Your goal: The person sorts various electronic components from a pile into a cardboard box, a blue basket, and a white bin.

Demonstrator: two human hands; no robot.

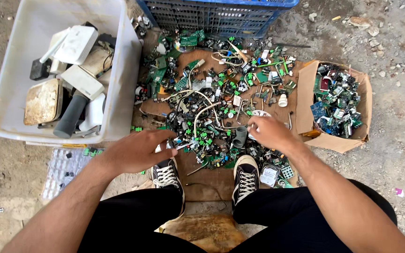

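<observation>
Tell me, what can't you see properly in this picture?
All head view:
- Left hand: its fingers cover the small part it pinches.
- Right hand: its grip is hidden behind its own back.
- Blue crate: cut off by the top edge.
- Scrap pile: pieces too small to name.

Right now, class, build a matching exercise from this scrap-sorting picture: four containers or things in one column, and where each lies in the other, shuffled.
Things:
1. white plastic tub
2. cardboard box
3. blue crate
4. left hand

Places:
A. top centre, behind the scrap pile
B. right of the pile, holding circuit boards
C. near edge of the pile, above a black sneaker
D. left of the pile, holding white casings

Pairs: 1-D, 2-B, 3-A, 4-C
</observation>
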